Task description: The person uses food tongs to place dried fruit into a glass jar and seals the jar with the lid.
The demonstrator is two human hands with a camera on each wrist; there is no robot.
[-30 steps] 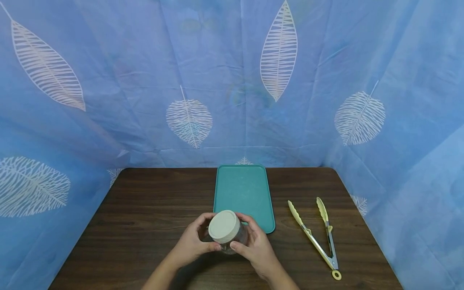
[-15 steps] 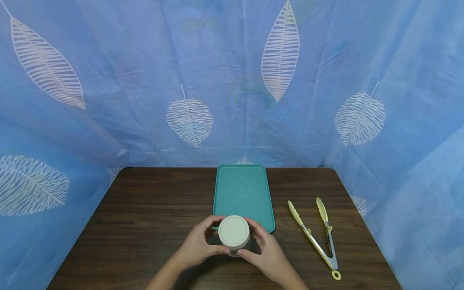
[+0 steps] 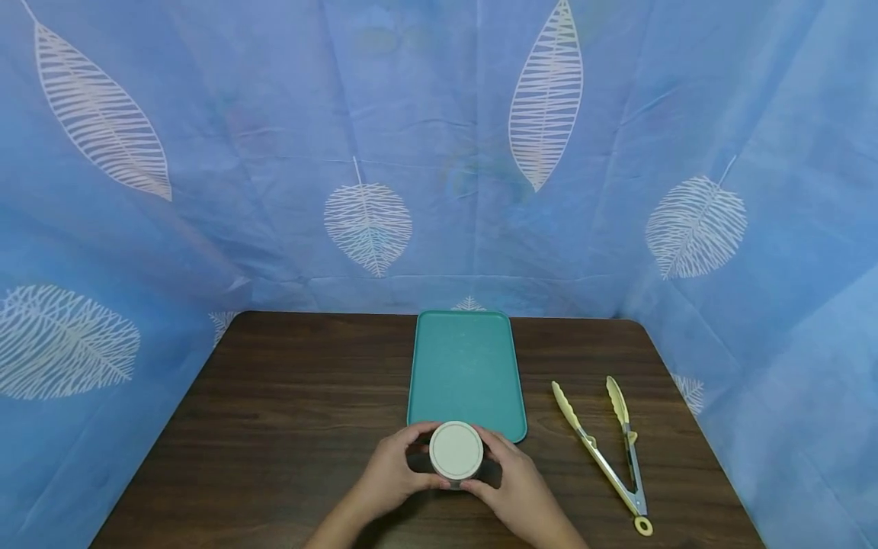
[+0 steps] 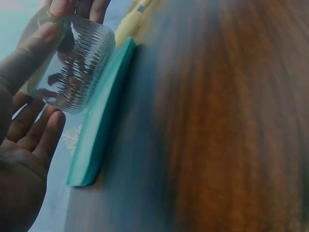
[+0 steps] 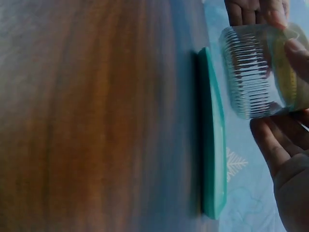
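Both hands hold a clear jar with a cream lid [image 3: 456,451] between them, just in front of the teal tray in the head view. My left hand [image 3: 391,476] grips it from the left and my right hand [image 3: 517,484] from the right, thumbs on the near side. From above, the round lid faces the camera and hides most of the body. In the left wrist view the ridged, see-through jar body [image 4: 84,63] appears raised off the table; the right wrist view shows the same ridges on the jar [image 5: 251,72]. No contents are discernible.
The teal tray [image 3: 466,374] lies flat from the table's back edge toward the middle. To its right, spread tongs [image 3: 640,503] with pale yellow tips rest on the dark wooden table [image 3: 295,396]. A blue leaf-patterned cloth [image 3: 439,137] hangs behind and beside the table.
The jar and both hands have moved right and slightly nearer the person. Tilted leftward before, the jar now has its lid facing the head camera. The head view has shifted slightly.
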